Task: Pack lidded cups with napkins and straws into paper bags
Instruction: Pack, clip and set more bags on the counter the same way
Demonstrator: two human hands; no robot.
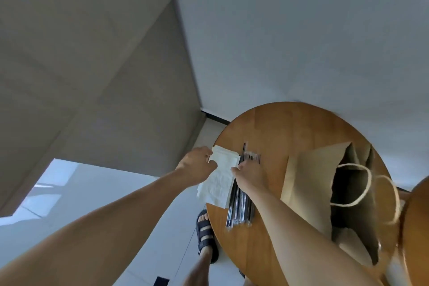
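We have the napkins stacked at the left edge of the table, just beside the straws, so both sit within reach of the open paper bag standing to their right. Our left hand pinches the stack's far corner, likely to peel off one sheet. Our right hand curls where napkins meet straws (blur doesn't help); we cannot tell which it grips. The bag's inside is dark, so any cup there is hidden.
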